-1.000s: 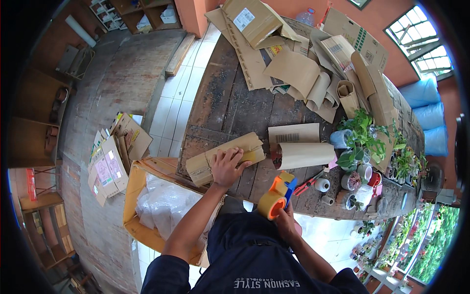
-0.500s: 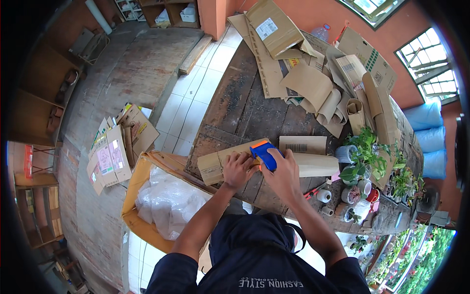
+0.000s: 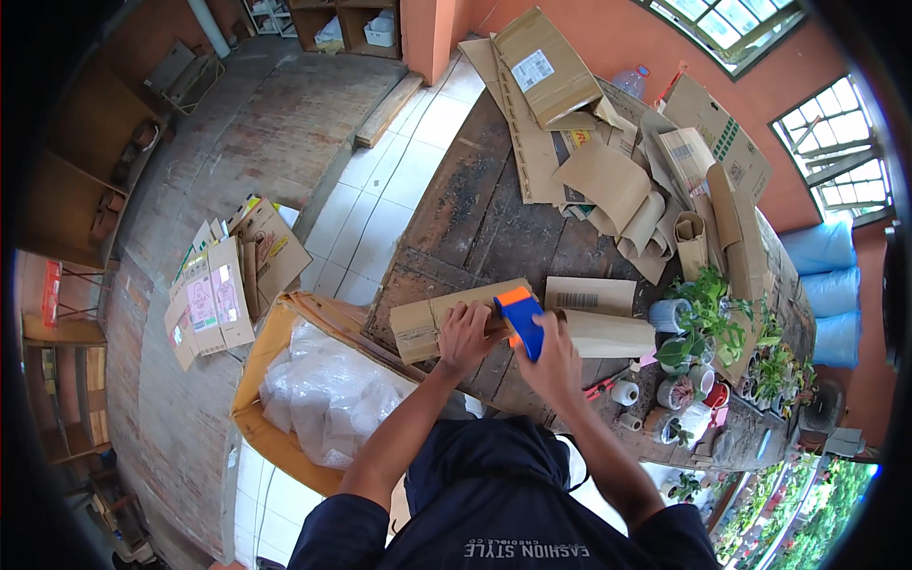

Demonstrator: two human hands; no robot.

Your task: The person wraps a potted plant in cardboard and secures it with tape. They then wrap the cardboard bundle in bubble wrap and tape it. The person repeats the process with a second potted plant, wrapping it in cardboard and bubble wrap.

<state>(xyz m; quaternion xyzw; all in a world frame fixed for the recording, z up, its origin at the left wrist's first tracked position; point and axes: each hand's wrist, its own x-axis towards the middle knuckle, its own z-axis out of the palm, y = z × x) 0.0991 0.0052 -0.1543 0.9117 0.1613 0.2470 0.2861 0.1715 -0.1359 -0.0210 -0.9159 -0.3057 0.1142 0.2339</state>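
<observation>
A blue and orange tape dispenser (image 3: 521, 323) is gripped in my right hand (image 3: 553, 366), its orange end at the right end of a long folded cardboard package (image 3: 415, 328). The fingers of my left hand (image 3: 465, 334) curl over the front of that package and hold it against the table, with the thumb side close to the dispenser. Whether tape runs between the dispenser and the package I cannot make out. Just right of my right hand lies a rolled cardboard piece (image 3: 613, 334), with a flat cardboard piece (image 3: 594, 295) behind it.
The dark wooden table (image 3: 437, 228) bears piled cardboard (image 3: 598, 176) at the back. Potted plants (image 3: 703, 323) and a white spool (image 3: 624, 392) stand at right. An open box (image 3: 249, 380) of bubble wrap (image 3: 323, 389) adjoins the table's left edge; flattened cartons (image 3: 214, 294) lie beyond it.
The tape dispenser has tilted and shifted slightly right and toward me with my right hand. My left hand stays on the cardboard package. The whole view has shifted a little.
</observation>
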